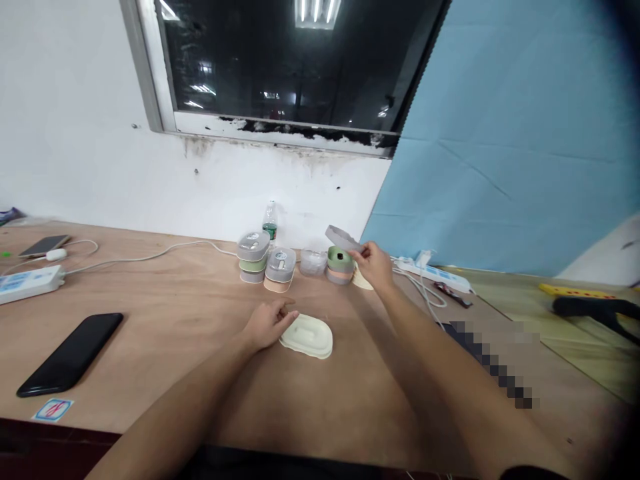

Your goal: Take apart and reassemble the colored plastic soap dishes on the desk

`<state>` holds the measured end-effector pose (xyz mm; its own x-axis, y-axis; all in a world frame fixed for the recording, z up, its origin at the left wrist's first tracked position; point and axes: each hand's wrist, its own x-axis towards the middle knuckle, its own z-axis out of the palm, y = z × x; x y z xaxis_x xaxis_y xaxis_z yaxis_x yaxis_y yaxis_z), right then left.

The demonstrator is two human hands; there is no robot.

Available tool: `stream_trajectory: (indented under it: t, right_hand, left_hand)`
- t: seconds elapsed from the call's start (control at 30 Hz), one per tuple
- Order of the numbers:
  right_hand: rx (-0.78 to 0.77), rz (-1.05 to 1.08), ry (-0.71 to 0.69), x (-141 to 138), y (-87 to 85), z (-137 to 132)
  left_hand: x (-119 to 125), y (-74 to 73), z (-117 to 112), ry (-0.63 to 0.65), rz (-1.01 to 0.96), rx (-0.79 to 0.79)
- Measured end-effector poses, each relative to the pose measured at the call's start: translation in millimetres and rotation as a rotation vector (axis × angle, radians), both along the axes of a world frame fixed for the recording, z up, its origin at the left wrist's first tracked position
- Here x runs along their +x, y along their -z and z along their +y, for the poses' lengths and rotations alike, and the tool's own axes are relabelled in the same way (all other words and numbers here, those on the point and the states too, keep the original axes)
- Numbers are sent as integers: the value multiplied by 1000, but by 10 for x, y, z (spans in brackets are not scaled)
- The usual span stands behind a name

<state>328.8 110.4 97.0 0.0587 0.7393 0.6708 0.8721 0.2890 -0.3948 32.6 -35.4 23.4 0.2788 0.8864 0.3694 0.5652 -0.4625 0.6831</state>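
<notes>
A cream oval lid-like piece [313, 337] lies flat on the table in front of me. At its left edge rests my left hand [271, 323], fingers stretched out, the thumb touching or just over the rim. My right hand [374, 265] pinches a grey oval ring [344, 238] and holds it tilted in the air. Directly under that ring stands a stack of green, orange and grey oval pieces [339, 267]. Partly hidden behind the stack and my right hand is another cream piece [363, 279].
Two stacks of oval boxes, one taller [253, 257] and one shorter [280, 270], stand near the wall with a clear container [313, 262] and a bottle [270, 221]. A black phone [71, 353] lies left. Power strips [435, 273] and cables run along both sides.
</notes>
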Motion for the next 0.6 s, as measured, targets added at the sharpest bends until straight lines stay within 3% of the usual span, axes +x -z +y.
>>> stream_trajectory:
  t: [0.13, 0.27, 0.6]
  right_hand:
    - [-92, -245, 95, -43, -137, 227]
    - [-203, -394, 131, -143, -121, 294]
    - [-279, -459, 102, -197, -6, 209]
  left_hand:
    - [-19, -2, 14, -3, 7, -6]
    - [-17, -4, 10, 1, 4, -18]
    - [-12, -2, 10, 32, 52, 21]
